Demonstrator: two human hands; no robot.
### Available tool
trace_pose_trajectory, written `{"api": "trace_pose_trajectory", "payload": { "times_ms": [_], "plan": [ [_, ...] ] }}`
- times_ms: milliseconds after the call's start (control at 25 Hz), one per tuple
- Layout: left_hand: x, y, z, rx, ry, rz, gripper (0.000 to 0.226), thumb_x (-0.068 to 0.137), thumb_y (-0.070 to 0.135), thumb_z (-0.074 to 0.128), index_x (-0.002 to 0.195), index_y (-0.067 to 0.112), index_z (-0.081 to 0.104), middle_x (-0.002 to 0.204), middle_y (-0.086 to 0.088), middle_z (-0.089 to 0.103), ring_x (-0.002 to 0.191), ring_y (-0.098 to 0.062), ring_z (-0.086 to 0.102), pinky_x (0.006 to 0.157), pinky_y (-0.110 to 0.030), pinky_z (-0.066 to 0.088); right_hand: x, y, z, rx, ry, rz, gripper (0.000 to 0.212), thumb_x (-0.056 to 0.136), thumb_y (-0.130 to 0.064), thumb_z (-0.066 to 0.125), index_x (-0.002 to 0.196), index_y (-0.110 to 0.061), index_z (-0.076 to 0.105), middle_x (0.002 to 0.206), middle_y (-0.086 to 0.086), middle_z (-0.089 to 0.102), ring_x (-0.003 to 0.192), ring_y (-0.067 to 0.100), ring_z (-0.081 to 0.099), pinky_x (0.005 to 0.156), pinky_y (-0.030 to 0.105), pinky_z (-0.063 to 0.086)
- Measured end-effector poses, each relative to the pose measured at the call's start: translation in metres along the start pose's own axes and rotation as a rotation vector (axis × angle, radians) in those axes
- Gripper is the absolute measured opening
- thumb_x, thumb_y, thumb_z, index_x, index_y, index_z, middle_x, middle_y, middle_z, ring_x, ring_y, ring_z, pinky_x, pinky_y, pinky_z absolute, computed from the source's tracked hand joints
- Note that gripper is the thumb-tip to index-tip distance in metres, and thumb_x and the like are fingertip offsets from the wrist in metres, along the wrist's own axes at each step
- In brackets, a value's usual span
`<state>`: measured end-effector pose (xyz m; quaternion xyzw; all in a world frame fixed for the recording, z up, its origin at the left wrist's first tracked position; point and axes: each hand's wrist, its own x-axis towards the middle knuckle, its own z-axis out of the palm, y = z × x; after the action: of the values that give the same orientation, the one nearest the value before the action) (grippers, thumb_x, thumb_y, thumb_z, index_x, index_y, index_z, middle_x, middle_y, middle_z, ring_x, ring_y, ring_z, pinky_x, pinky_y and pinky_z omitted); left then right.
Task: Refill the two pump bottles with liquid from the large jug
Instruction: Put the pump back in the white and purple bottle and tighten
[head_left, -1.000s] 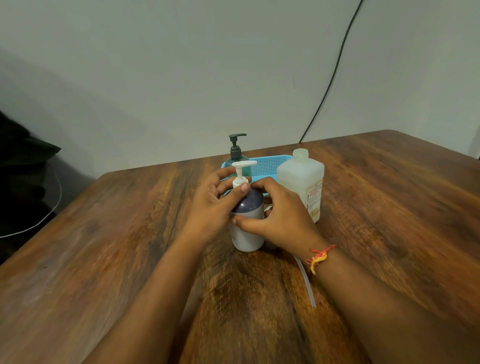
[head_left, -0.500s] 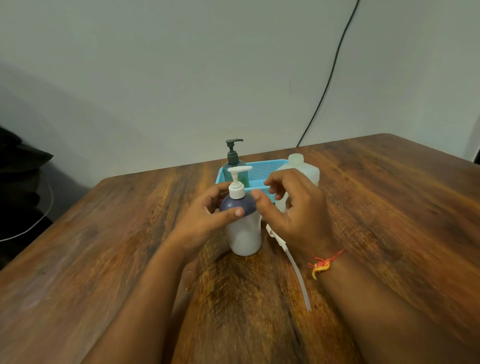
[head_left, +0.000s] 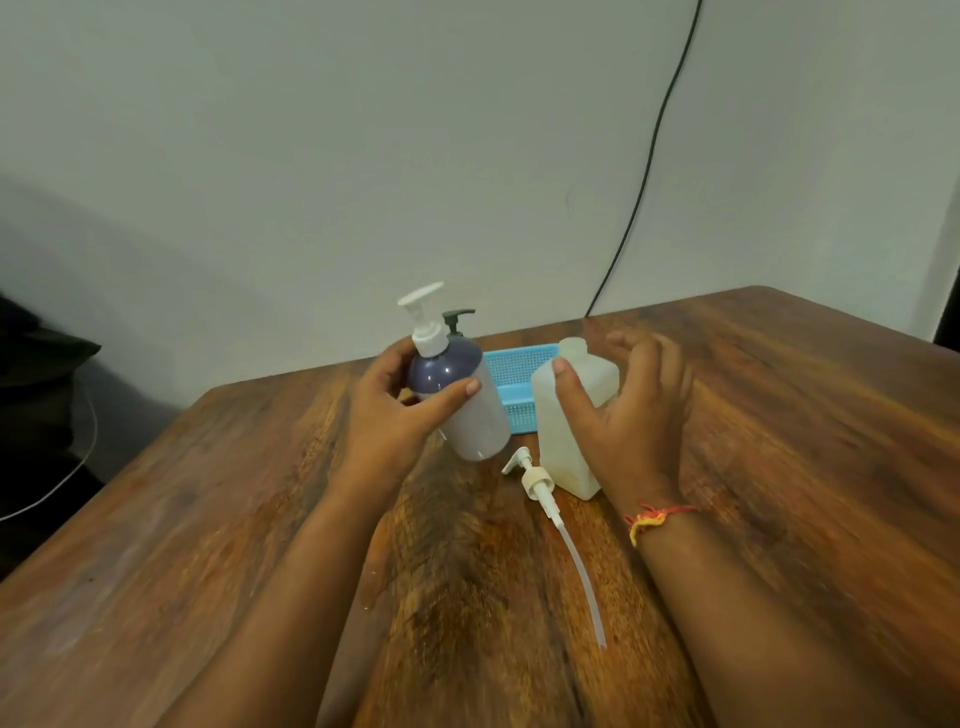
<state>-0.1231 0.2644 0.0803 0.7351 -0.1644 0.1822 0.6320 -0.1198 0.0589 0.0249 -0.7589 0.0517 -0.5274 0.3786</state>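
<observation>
Head view shows the pump bottle (head_left: 470, 415) held tilted over the wooden table (head_left: 779, 426), its white pump head leaning up and to the left. Its body is milky white below and dark purple-blue at the shoulder. The left hand (head_left: 389, 421) grips it from the left side, thumb (head_left: 452, 392) laid across the front and the other fingers curled round the back. It sits just in front of a blue mesh basket (head_left: 511, 374), with the second bottle (head_left: 457, 319), dark-pumped, mostly hidden behind it.

Just to the right stands the large jug (head_left: 558, 441), translucent white and square-shouldered, upright on the table, its neck uncapped. The right hand (head_left: 631, 421) is spread wide around it. The thumb tip rests on the jug's front face near the shoulder. The remaining fingers (head_left: 654, 358) reach past the far right side, extended and blurred, so whether they touch the jug is unclear.

Between bottle and jug, a loose white pump (head_left: 537, 480) lies on the table, its long clear dip tube trailing toward the viewer. A red and yellow thread band (head_left: 655, 518) circles the right wrist. A black cable (head_left: 644, 171) runs down the wall behind.
</observation>
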Motion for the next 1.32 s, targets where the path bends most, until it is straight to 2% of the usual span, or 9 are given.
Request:
{"api": "trace_pose_trajectory", "payload": {
  "times_ms": [120, 240, 360, 520, 680, 800, 920, 1120, 1320],
  "plan": [
    [0.032, 0.015, 0.022, 0.093, 0.045, 0.021, 0.069, 0.066, 0.035, 0.088, 0.128, 0.027, 0.058, 0.122, 0.012, 0.064, 0.106, -0.007, 0.063, 0.08, -0.016, 0.055, 0.0, 0.003, 0.002, 0.062, -0.079, 0.124, 0.069, 0.085, -0.078, 0.049, 0.125, -0.022, 0.054, 0.122, -0.002, 0.052, 0.112, 0.016, 0.051, 0.087, 0.046, 0.056],
    [0.066, 0.01, 0.048, 0.154, 0.092, 0.03, 0.066, 0.07, 0.034, 0.091, 0.127, 0.026, 0.059, 0.121, 0.007, 0.066, 0.106, -0.013, 0.064, 0.09, -0.028, 0.056, 0.006, 0.005, 0.0, 0.236, -0.06, 0.293, 0.066, 0.087, -0.077, 0.04, 0.12, -0.023, 0.057, 0.119, -0.008, 0.051, 0.109, 0.013, 0.055, 0.084, 0.041, 0.057],
    [0.092, -0.006, 0.072, 0.176, 0.12, -0.016, 0.062, 0.071, 0.037, 0.09, 0.124, 0.027, 0.06, 0.116, 0.008, 0.066, 0.106, -0.016, 0.064, 0.092, -0.035, 0.056, 0.009, 0.007, -0.003, 0.3, -0.054, 0.375, 0.06, 0.091, -0.071, 0.035, 0.115, -0.021, 0.06, 0.117, -0.003, 0.057, 0.098, 0.007, 0.055, 0.07, 0.019, 0.044],
    [0.106, -0.03, 0.099, 0.283, 0.105, -0.017, 0.065, 0.069, 0.041, 0.09, 0.125, 0.024, 0.06, 0.119, 0.005, 0.065, 0.11, -0.02, 0.061, 0.096, -0.041, 0.055, 0.012, 0.012, -0.001, 0.308, -0.08, 0.431, 0.06, 0.099, -0.067, 0.032, 0.116, -0.017, 0.062, 0.115, 0.002, 0.061, 0.09, 0.001, 0.056, 0.061, 0.011, 0.037],
    [0.106, -0.041, 0.112, 0.301, 0.101, 0.065, 0.057, 0.071, 0.034, 0.09, 0.12, 0.019, 0.065, 0.111, 0.005, 0.067, 0.102, -0.016, 0.062, 0.084, -0.024, 0.05, 0.012, 0.017, 0.004, 0.324, -0.098, 0.453, 0.073, 0.091, -0.08, 0.026, 0.112, -0.019, 0.061, 0.113, 0.004, 0.064, 0.092, 0.011, 0.063, 0.059, 0.011, 0.039],
    [0.105, -0.047, 0.117, 0.333, 0.052, 0.088, 0.052, 0.071, 0.032, 0.09, 0.116, 0.019, 0.066, 0.103, 0.008, 0.066, 0.095, -0.012, 0.062, 0.077, -0.015, 0.046, 0.012, 0.016, 0.005, 0.338, -0.096, 0.465, 0.071, 0.092, -0.078, 0.027, 0.109, -0.018, 0.062, 0.113, 0.005, 0.063, 0.092, 0.007, 0.06, 0.059, 0.01, 0.039],
    [0.104, -0.05, 0.12, 0.346, 0.027, 0.054, 0.048, 0.072, 0.032, 0.089, 0.112, 0.019, 0.066, 0.102, 0.005, 0.068, 0.093, -0.013, 0.063, 0.079, -0.02, 0.05, 0.013, 0.015, 0.006, 0.326, -0.088, 0.449, 0.075, 0.089, -0.081, 0.025, 0.107, -0.019, 0.063, 0.112, 0.003, 0.062, 0.093, 0.008, 0.06, 0.06, 0.011, 0.038],
    [0.098, -0.052, 0.125, 0.338, -0.018, -0.067, 0.04, 0.082, 0.013, 0.079, 0.118, 0.01, 0.063, 0.099, 0.003, 0.061, 0.091, -0.014, 0.057, 0.067, -0.011, 0.04, 0.011, 0.018, 0.006, 0.325, -0.127, 0.459, 0.073, 0.09, -0.083, 0.026, 0.11, -0.023, 0.062, 0.111, 0.001, 0.063, 0.092, 0.009, 0.063, 0.055, 0.011, 0.043],
    [0.097, -0.054, 0.129, 0.376, -0.076, -0.093, 0.044, 0.083, 0.011, 0.078, 0.123, 0.007, 0.059, 0.106, -0.002, 0.061, 0.095, -0.016, 0.057, 0.08, -0.024, 0.041, 0.01, 0.02, 0.011, 0.314, -0.159, 0.457, 0.07, 0.081, -0.086, 0.025, 0.106, -0.031, 0.06, 0.107, -0.004, 0.066, 0.093, 0.011, 0.066, 0.065, 0.025, 0.052]
  ]
}}
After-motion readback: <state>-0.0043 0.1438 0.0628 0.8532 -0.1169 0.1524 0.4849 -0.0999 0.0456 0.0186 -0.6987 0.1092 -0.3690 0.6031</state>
